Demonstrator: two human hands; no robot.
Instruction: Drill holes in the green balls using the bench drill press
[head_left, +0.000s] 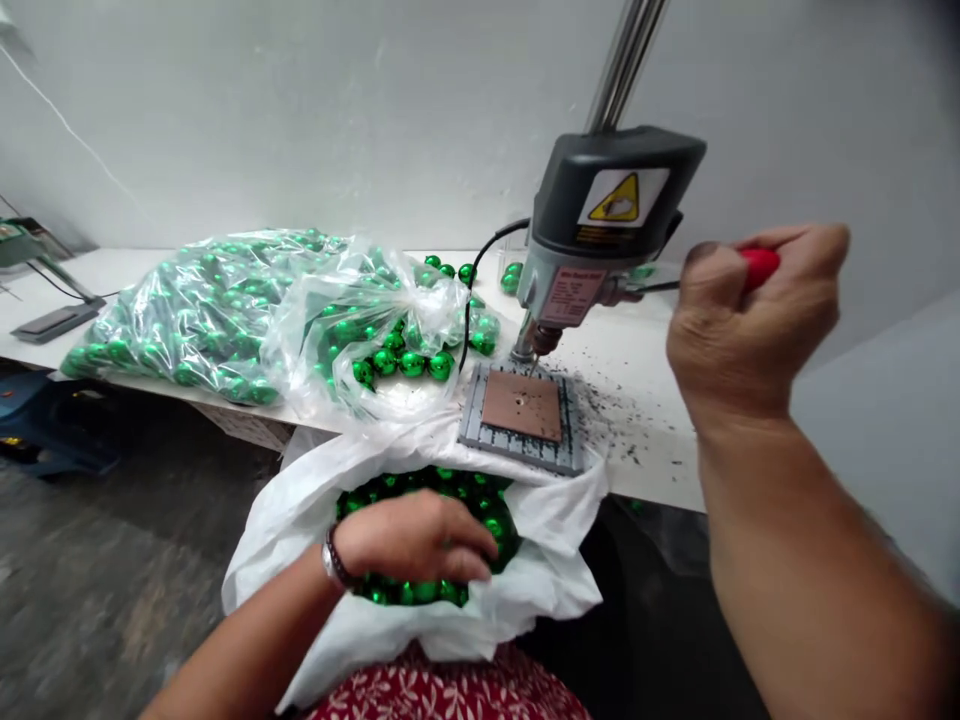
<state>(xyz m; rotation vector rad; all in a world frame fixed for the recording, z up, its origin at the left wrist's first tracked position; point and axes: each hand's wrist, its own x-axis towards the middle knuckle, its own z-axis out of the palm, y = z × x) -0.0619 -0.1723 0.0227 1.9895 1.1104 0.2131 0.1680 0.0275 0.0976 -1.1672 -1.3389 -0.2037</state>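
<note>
My right hand (pixel 757 320) is closed around the red knob (pixel 760 268) on the feed lever of a small bench drill press (pixel 592 220). Below the drill chuck (pixel 546 338), a square brown board (pixel 517 405) with a small hole lies on the slotted metal base (pixel 471 425); no ball rests on it. My left hand (pixel 420 540), slightly blurred, hovers over the mouth of a white sack (pixel 540 590) full of shiny green balls (pixel 409 592). Its fingers are loosely bent and apart from the thumb, with a green ball (pixel 495 530) by the fingertips.
A large clear plastic bag (pixel 202 310) of green balls lies on the white table (pixel 645 400), its gathered neck towards the drill. Loose balls (pixel 448 270) sit behind it. Dark shavings (pixel 600 410) are scattered around the base. A black cable (pixel 469 310) hangs beside the drill. A blue stool (pixel 52 425) stands at left.
</note>
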